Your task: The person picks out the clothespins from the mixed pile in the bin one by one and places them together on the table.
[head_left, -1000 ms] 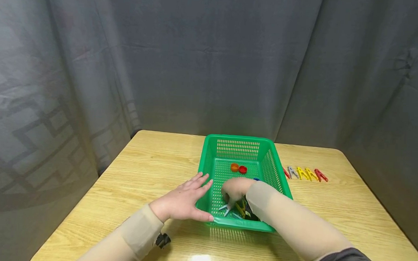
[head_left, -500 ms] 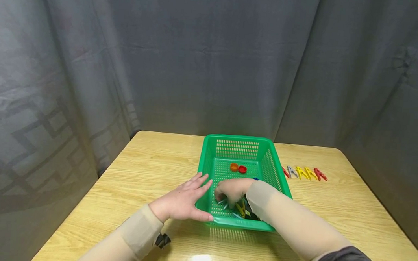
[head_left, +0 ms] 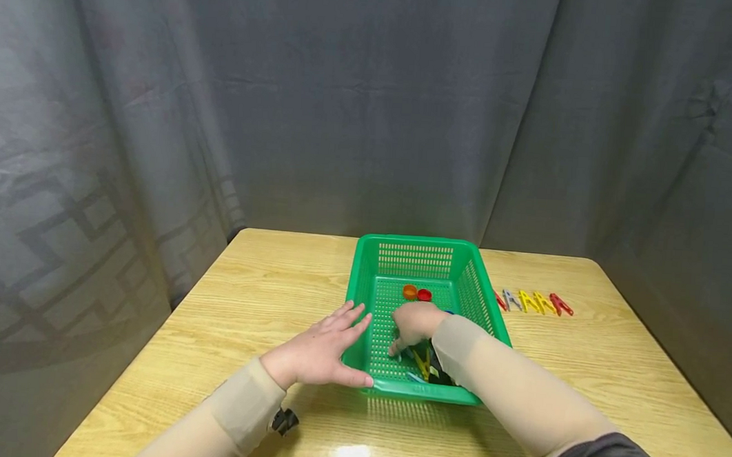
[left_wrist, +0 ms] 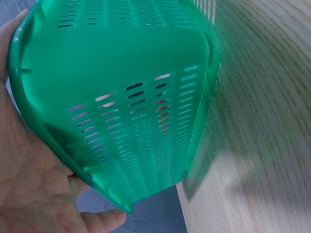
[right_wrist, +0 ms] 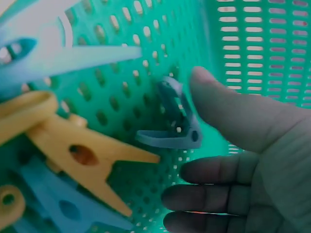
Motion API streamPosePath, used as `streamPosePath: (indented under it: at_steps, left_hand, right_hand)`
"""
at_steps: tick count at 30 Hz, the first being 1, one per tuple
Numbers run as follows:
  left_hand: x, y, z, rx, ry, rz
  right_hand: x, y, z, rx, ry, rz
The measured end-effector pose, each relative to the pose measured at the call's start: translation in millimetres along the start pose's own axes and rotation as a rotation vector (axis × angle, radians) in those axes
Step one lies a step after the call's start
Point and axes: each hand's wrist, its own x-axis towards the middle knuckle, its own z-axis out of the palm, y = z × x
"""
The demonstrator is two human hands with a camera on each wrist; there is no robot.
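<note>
My left hand [head_left: 322,350] rests at the near left corner of the green plastic basket [head_left: 356,276], fingers straight and spread along the rim. The left wrist view shows its palm against the basket's outer rim [left_wrist: 24,102]. My right hand [head_left: 420,320] reaches down inside the basket's near half. In the right wrist view, its fingers are extended and parted, beside a grey-blue clothespin [right_wrist: 167,141] on the perforated floor. A pale blue clothespin [right_wrist: 97,60], a yellow clothespin [right_wrist: 97,177] and a blue clothespin [right_wrist: 48,189] lie nearby. The forearm hides part of the pile in the head view.
An orange cap [head_left: 409,291] and a red cap [head_left: 424,295] sit towards the basket's far end. Right of the basket, several clothespins, including a yellow clothespin [head_left: 526,302] and a red clothespin [head_left: 561,305], stand in a row on the wooden table [head_left: 289,266].
My right hand shifted left inside the basket, then back right with its fingers extending. Light blue clothespins seen by its fingertips before are now mostly hidden. The left hand stays in place.
</note>
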Motion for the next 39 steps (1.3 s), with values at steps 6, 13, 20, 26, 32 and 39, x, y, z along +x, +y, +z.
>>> streamPosePath:
  at_steps: [6, 13, 20, 26, 32, 39]
  left_hand:
    - [-0.9, 0.4, 0.2, -0.006, -0.002, -0.002]
    - [-0.5, 0.0, 1.0, -0.009, 0.003, -0.002]
    - [-0.5, 0.9, 0.4, -0.021, 0.003, -0.003]
    - [-0.5, 0.9, -0.1, -0.023, 0.006, 0.000]
    - [-0.5, 0.1, 0.4, -0.021, 0.004, 0.001]
    - [-0.5, 0.0, 0.4, -0.024, 0.002, 0.001]
  right_hand:
    - [1.2, 0.5, 1.9, -0.008, -0.043, -0.053]
    - [1.2, 1.9, 0.9, -0.031, -0.079, -0.074]
    - [0.3, 3.1, 0.1, -0.059, -0.094, -0.048]
    - [0.7, 3.7, -0.8, -0.084, -0.129, -0.027]
    - [0.8, 4.9, -0.5, -0.075, -0.129, -0.016]
    - [-5.4, 9.7, -8.7, 0.013, -0.087, -0.027]
